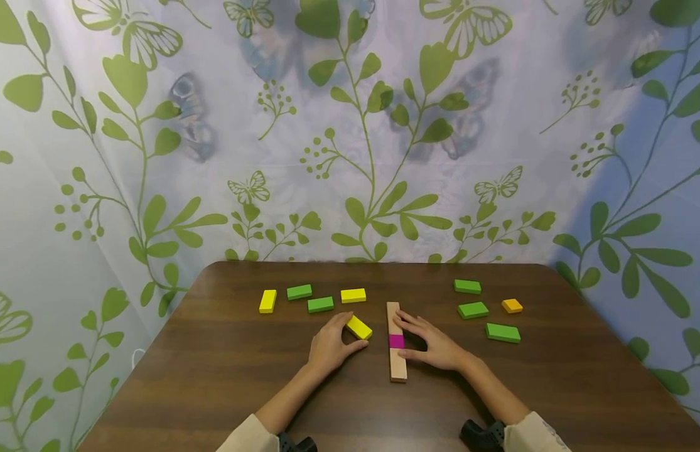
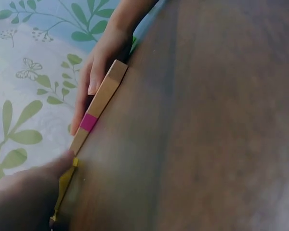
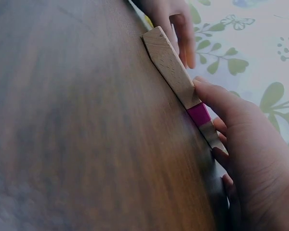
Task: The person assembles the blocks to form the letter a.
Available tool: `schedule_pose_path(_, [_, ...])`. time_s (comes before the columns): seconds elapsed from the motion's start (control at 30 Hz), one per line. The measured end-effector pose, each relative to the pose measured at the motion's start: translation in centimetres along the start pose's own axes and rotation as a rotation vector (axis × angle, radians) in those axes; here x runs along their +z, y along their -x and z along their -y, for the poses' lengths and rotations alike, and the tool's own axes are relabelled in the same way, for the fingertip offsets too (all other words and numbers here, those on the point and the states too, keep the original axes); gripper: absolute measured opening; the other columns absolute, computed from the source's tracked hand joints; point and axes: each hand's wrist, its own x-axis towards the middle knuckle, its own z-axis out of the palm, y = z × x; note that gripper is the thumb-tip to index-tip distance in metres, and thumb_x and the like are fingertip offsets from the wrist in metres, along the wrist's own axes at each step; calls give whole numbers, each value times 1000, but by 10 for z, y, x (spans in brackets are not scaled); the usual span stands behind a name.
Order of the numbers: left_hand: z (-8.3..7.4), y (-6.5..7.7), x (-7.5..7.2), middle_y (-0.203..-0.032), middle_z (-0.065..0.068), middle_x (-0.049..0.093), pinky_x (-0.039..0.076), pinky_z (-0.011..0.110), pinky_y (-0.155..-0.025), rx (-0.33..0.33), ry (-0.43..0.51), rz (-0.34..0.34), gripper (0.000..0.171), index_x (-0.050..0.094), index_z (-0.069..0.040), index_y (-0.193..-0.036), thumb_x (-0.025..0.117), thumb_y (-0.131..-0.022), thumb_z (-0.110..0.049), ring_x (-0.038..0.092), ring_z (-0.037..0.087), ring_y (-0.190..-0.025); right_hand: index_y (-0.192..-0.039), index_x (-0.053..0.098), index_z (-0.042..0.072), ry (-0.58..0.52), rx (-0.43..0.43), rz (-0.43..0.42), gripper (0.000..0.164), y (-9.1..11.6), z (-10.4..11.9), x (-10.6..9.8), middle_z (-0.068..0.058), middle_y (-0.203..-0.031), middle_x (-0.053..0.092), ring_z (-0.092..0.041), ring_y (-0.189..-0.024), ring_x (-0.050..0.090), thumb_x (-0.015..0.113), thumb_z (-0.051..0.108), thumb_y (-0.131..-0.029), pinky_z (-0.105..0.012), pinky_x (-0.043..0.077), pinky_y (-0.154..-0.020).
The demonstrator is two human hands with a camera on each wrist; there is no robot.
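Note:
A yellow block (image 1: pixel 359 327) lies tilted between the thumb and fingers of my left hand (image 1: pixel 329 345), which pinches it just left of a narrow row. That row joins two plain wooden blocks, a far one (image 1: pixel 393 311) and a near one (image 1: pixel 398 367), with a magenta piece (image 1: pixel 396 341) between them. Along the row's right side rests my right hand (image 1: pixel 437 346), thumb at the near block and fingertips on the far one, fingers spread and fairly straight. In the right wrist view, the right thumb meets the near wooden block (image 3: pixel 168 65) close to the magenta piece (image 3: pixel 199 114).
Behind my left hand lie two green blocks (image 1: pixel 320 304) and two yellow blocks (image 1: pixel 353 295). Several green blocks (image 1: pixel 503 333) and a small orange block (image 1: pixel 512 306) sit at the right. A leaf-patterned curtain (image 1: pixel 350 157) hangs behind the brown table (image 1: pixel 214 389).

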Motion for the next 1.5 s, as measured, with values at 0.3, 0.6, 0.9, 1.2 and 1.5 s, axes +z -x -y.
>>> schedule_pose_path(0.3, [10,-11,-5,-133,14,48,38,45,-98,77,154,197,66,48,-3,-133,69,-82,-39,45,29,-122,-145,33,18,5,-5,-10,76,0,-3,-1,-3,-152,20,-34,-135,22,61,52,-83,-57,15,-106])
schedule_pose_path(0.6, [17,1,-15,-113,8,63,44,38,-91,141,261,132,36,64,-5,-114,72,-81,-17,57,22,-107,-145,33,17,1,-13,-15,77,-2,-1,2,-4,-152,21,-34,-135,22,61,53,-83,-56,15,-106])
schedule_pose_path(0.9, [14,7,-16,-111,6,65,45,37,-90,199,288,158,34,67,-7,-111,73,-80,-20,59,20,-105,-145,33,17,6,-12,-10,77,-1,-4,3,-3,-152,21,-35,-135,21,60,53,-83,-57,15,-106])
schedule_pose_path(1.2, [5,1,-9,-113,4,64,43,34,-93,175,285,197,35,66,-8,-113,72,-81,-22,57,17,-107,-145,32,15,8,-16,-5,76,1,0,-1,-5,-152,21,-36,-134,22,60,51,-84,-58,14,-105])
schedule_pose_path(1.5, [4,0,-7,-110,2,65,44,32,-92,175,282,188,34,67,-8,-112,72,-82,-21,58,14,-105,-144,33,14,9,-21,-8,76,-1,1,-1,-7,-151,22,-34,-134,25,61,49,-84,-58,13,-105])
